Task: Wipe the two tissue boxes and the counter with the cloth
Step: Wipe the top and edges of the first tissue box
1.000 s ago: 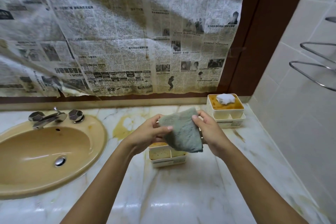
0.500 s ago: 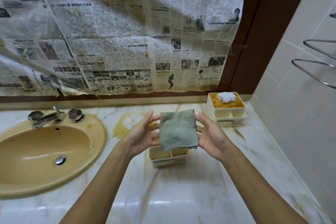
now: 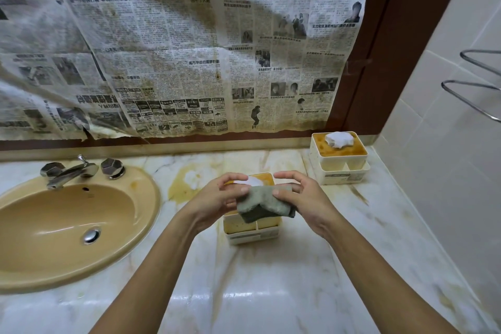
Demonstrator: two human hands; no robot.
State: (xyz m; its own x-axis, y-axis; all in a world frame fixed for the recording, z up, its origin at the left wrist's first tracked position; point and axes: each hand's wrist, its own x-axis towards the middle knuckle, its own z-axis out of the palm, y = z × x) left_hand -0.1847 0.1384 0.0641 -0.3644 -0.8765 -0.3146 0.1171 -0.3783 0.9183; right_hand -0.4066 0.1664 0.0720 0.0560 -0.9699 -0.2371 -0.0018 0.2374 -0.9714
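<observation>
I hold a grey-green cloth (image 3: 264,203) folded over between both hands, just above the near tissue box (image 3: 250,230). My left hand (image 3: 217,198) pinches its left end and my right hand (image 3: 301,198) pinches its right end. The near box is cream plastic with an orange top and a white tissue poking out, partly hidden behind the cloth and my fingers. A second, matching tissue box (image 3: 339,157) stands at the back right corner of the marble counter (image 3: 271,279), apart from my hands.
A tan oval sink (image 3: 67,225) with a chrome tap (image 3: 70,171) fills the left side. Stained newspaper (image 3: 176,49) covers the mirror behind. A tiled wall with a metal towel rack (image 3: 471,89) closes the right side. Yellow stains mark the counter by the sink.
The cloth was held up flat between my hands; now it is folded over into a smaller bundle and lowered closer to the near tissue box. The white tissue now shows.
</observation>
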